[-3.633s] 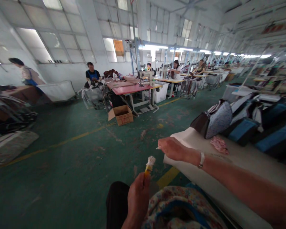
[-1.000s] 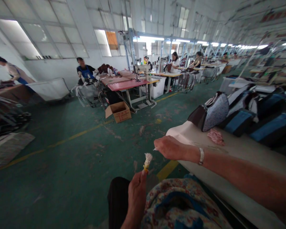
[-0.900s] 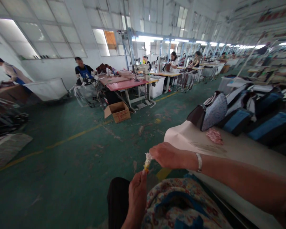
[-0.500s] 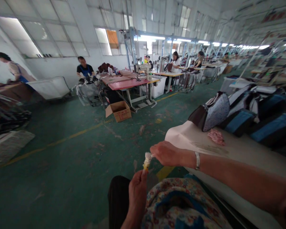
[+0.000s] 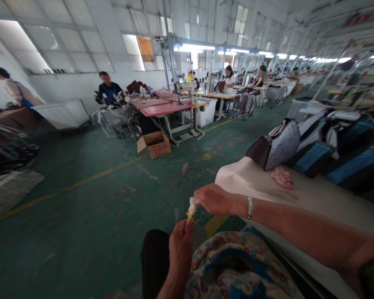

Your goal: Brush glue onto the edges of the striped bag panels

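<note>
My left hand [image 5: 180, 240] is closed around a small brush [image 5: 191, 211] held upright, with a yellow neck and a frayed white tip. The handle is hidden inside the fist. My right hand [image 5: 212, 199] reaches in from the right, its thumb and fingers pinched against the white tip. Whatever lies between those fingertips is too small to make out. Both hands are above my lap, where a floral apron [image 5: 237, 259] lies.
To my right is a pale-covered table [image 5: 237, 176] with a crumpled pink cloth [image 5: 282, 177] and a pile of blue, black and grey bags [image 5: 318, 155]. An open cardboard box [image 5: 158, 145] sits on the green floor. Co-workers stand at stations beyond, near a sewing machine table [image 5: 166, 109].
My right hand has shifted slightly left, closer against the white tip. My left hand keeps its hold. In the background, a person in a blue apron has moved their arms.
</note>
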`<state>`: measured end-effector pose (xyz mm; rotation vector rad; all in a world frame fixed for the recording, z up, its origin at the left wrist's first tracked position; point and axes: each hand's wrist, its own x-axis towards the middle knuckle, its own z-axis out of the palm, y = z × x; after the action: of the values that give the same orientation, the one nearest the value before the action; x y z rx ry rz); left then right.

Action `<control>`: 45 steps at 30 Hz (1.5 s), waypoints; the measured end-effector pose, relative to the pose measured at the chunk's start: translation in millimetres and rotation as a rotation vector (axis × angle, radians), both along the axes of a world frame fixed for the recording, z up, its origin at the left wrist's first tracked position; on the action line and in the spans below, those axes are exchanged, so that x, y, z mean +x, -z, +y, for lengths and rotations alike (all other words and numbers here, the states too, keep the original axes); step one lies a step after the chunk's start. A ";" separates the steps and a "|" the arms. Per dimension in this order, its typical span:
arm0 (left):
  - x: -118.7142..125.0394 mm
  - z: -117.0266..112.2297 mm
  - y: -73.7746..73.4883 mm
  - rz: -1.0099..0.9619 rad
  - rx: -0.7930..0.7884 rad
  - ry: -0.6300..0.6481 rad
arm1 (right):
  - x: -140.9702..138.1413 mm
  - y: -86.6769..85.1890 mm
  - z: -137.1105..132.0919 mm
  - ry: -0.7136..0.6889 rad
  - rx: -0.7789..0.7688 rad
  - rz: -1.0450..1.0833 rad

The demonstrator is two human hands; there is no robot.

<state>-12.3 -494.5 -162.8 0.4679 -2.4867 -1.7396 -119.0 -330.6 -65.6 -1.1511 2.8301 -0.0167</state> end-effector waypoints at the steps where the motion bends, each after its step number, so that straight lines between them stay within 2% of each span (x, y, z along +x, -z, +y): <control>1: 0.0 -0.5 -0.5 0.004 -0.005 0.000 | -6.5 2.0 2.3 0.029 0.006 0.010; 5: -3.7 -4.5 4.7 0.009 -0.037 0.000 | -24.0 0.6 16.9 0.112 0.013 0.044; 10: -11.3 -0.6 14.3 -0.015 -0.016 0.050 | -4.0 -2.0 6.2 -0.005 -0.001 0.013; 14: -12.7 1.6 10.5 -0.037 0.001 0.095 | -9.4 5.8 -1.0 0.004 0.028 0.001; 18: -12.9 -1.0 7.7 -0.033 -0.012 0.078 | -27.4 2.9 15.4 0.111 0.056 0.039; 22: -14.6 3.5 9.5 -0.054 0.010 0.090 | -16.4 -1.9 20.6 0.071 0.035 0.022; 25: -16.7 9.5 8.1 -0.070 0.020 0.118 | -7.8 4.4 13.6 0.011 0.030 -0.014; 28: -19.0 10.6 4.7 -0.066 -0.003 0.137 | -16.6 8.8 14.5 0.055 0.047 -0.023; 32: -22.0 6.7 3.7 -0.055 -0.024 0.124 | -25.2 -1.7 25.3 0.138 0.036 0.023; 35: -22.3 9.1 4.4 -0.059 -0.022 0.121 | -14.4 -6.3 22.6 0.068 0.023 0.009; 38: -20.7 14.7 2.8 -0.051 -0.032 0.129 | -8.7 1.2 15.2 0.019 0.031 -0.024; 41: -19.4 15.3 1.2 -0.037 -0.058 0.129 | -18.8 7.7 17.4 0.081 0.038 -0.018; 45: -20.9 10.7 4.5 -0.053 -0.055 0.119 | -24.5 -0.2 27.9 0.142 0.015 0.027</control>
<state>-33.2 -483.8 -167.3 0.3740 -2.6423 -1.7160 -143.5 -302.7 -65.3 -0.9528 2.9245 0.0103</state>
